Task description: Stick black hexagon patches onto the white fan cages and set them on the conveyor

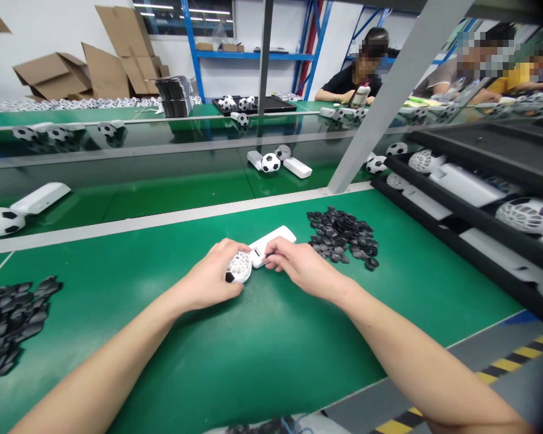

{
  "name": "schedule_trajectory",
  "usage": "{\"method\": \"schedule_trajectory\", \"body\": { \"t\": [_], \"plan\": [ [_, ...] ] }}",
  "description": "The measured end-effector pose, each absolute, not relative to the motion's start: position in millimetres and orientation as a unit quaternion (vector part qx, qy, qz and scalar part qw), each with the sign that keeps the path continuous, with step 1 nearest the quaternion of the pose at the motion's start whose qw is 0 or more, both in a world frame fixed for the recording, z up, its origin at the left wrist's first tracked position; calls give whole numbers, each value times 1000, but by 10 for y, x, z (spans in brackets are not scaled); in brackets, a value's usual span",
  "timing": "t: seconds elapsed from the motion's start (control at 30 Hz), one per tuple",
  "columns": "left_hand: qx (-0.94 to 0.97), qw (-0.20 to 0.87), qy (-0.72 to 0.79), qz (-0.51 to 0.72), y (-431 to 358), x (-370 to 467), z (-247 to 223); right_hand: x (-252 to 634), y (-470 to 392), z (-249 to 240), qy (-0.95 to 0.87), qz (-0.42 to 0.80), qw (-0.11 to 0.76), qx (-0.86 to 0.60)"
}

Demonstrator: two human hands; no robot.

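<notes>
My left hand (215,274) is closed round a white soccer-ball-shaped head (239,267) with a net-like front and black patches. A white handle (276,240) extends from this ball toward the upper right, resting near the green tabletop. Over the joint of ball and handle, my right hand (294,262) pinches a small dark piece, apparently one of the black pieces (341,232) heaped just beyond it. More black pieces (13,319) lie in a pile at the far left. The fingertips partly cover the held piece.
Stacked black trays (470,211) with white ball-headed units stand at the right. A slanted grey post (389,102) rises at the table's back edge. Behind it, a green conveyor (163,190) carries ball units (270,162). Co-workers (366,66) sit across, near cardboard boxes (127,54).
</notes>
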State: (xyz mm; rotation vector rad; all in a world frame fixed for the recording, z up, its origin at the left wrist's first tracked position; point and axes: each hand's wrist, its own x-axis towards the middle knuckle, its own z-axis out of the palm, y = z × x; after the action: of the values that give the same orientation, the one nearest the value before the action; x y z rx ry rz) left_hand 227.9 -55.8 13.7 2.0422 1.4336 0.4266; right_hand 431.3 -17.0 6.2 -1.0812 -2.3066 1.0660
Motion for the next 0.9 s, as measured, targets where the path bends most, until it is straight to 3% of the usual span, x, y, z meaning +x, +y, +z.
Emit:
{"method": "schedule_trajectory", "body": {
  "t": [0.1, 0.27, 0.53, 0.9],
  "plan": [
    [763, 298, 550, 161, -559, 2279, 128, 4301, -196, 63, -800, 429, 186, -377],
    [762, 297, 550, 169, -556, 2275, 117, 4277, -216, 89, -830, 365, 244, -344],
    [757, 294, 553, 185, -554, 2288, 86, 4158, -242, -99, -643, 646, 246, -329],
    [740, 278, 567, 232, -585, 2359, 26, 4034, -232, -246, -663, 591, 301, -348]
  ]
}}
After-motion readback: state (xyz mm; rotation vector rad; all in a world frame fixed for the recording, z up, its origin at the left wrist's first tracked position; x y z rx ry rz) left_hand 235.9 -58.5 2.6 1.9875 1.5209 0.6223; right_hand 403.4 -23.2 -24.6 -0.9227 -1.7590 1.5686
